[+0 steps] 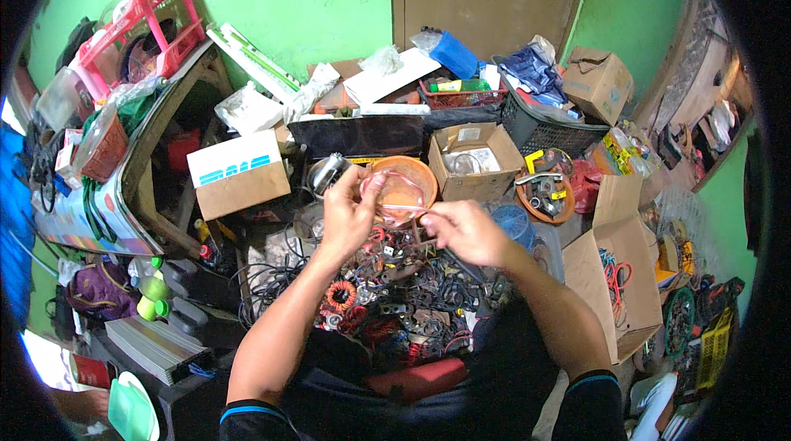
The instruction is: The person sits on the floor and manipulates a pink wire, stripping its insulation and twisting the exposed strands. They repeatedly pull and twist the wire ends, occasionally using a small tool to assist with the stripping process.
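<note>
1. Far left: a purple fabric bag [103, 288] lies near a silver, ribbed metal block [156, 348]
2. Left of centre: a white-and-brown cardboard box [237, 173] sits apart from the hands
3. Centre: the left hand [350, 208] is raised, thumb and fingers pinching a thin, pinkish, looped strand of wire [404, 209]
4. Between both hands: the strand hangs in view before a round, orange bowl [404, 162]; below spreads a heap of dark, tangled cables and metal parts [404, 293], a copper-orange ring-shaped coil [340, 296] at its left
5. The right hand [465, 232] pinches the strand between thumb and fingertips
6. Right: an open, brown cardboard box [585, 288] holds red and blue-green cords [616, 280]
</note>
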The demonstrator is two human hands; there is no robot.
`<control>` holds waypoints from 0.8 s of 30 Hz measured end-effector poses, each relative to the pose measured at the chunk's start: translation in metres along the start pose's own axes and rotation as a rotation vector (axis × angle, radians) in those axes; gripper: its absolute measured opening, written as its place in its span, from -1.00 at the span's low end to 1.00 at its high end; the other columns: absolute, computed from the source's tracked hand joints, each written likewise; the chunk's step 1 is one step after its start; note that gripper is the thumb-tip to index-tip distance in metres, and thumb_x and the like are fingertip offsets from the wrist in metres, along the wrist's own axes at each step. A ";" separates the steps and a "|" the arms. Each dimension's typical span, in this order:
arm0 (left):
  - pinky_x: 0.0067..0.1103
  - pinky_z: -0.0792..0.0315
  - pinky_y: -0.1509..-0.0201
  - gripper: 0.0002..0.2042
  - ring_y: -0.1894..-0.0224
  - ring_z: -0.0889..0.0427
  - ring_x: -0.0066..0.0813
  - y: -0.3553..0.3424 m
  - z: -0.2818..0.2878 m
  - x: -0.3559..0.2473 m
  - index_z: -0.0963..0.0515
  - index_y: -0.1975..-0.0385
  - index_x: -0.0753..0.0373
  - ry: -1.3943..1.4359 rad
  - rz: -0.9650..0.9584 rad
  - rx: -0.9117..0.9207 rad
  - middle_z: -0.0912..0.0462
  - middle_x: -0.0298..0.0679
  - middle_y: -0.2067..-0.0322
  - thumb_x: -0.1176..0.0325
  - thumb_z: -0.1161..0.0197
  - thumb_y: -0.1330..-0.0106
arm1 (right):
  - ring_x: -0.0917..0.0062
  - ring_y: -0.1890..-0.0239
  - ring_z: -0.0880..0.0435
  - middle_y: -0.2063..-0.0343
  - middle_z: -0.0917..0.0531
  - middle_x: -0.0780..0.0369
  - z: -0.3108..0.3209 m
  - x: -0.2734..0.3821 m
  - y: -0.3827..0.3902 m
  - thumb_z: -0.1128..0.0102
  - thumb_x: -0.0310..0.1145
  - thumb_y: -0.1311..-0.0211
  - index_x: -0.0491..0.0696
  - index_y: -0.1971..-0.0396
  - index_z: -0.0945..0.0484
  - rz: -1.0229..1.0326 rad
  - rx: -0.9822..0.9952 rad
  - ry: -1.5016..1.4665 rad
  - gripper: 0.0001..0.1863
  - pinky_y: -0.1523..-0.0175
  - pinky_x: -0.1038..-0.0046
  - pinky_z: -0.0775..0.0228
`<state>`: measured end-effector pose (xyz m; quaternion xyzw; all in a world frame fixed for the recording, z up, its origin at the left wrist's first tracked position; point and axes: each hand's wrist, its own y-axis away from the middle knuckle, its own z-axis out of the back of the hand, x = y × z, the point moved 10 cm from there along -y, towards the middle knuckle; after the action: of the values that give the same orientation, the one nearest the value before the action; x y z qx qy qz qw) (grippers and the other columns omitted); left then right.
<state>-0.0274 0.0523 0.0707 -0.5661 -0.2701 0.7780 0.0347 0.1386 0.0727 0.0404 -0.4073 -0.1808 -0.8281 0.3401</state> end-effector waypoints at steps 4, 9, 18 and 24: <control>-0.66 -0.30 0.58 -0.78 0.60 -0.42 -0.71 -0.016 0.055 0.059 -0.49 0.43 0.33 -0.036 0.180 -0.081 -0.47 -0.43 0.67 0.30 -0.13 -0.37 | 0.64 0.66 -0.45 0.70 -0.41 0.34 0.131 -0.033 0.043 0.09 -0.35 -0.35 -0.07 0.50 -0.43 0.014 -0.767 -0.552 -0.78 0.48 0.55 -0.35; -0.41 -0.37 0.51 -0.74 0.64 -0.53 -0.25 -0.019 0.084 0.068 -0.47 0.44 0.30 -0.578 -0.011 -0.118 -0.51 -0.12 0.69 0.20 -0.16 -0.30 | 0.65 0.67 -0.18 0.70 -0.18 0.44 0.213 -0.130 0.115 0.15 -0.29 -0.41 0.03 0.47 -0.33 0.124 -1.235 -1.138 -0.78 0.50 0.54 -0.18; -0.30 -0.39 0.42 -0.62 0.55 -0.59 -0.14 -0.029 0.097 0.080 -0.52 0.47 0.33 -0.531 0.039 -0.148 -0.59 -0.05 0.64 0.07 -0.10 -0.32 | 0.58 0.49 -0.43 0.53 -0.43 0.34 0.293 -0.319 0.250 0.28 -0.29 -0.44 -0.10 0.23 -0.41 0.054 -1.651 -1.131 -0.74 0.18 0.48 -0.48; -0.29 -0.40 0.39 -0.64 0.50 -0.60 -0.05 -0.023 0.099 0.073 -0.53 0.46 0.30 -0.628 0.111 -0.114 -0.60 -0.04 0.61 0.08 -0.09 -0.33 | 0.36 0.01 -0.54 0.11 -0.59 0.09 0.298 -0.267 0.289 0.21 -0.55 -0.30 -0.23 0.18 -0.51 0.001 -1.942 -0.458 -0.73 -0.06 0.38 -0.42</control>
<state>-0.1483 0.0608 0.0391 -0.3135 -0.2793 0.8989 -0.1247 0.6246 0.1526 0.0135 -0.6588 0.5137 -0.5181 -0.1834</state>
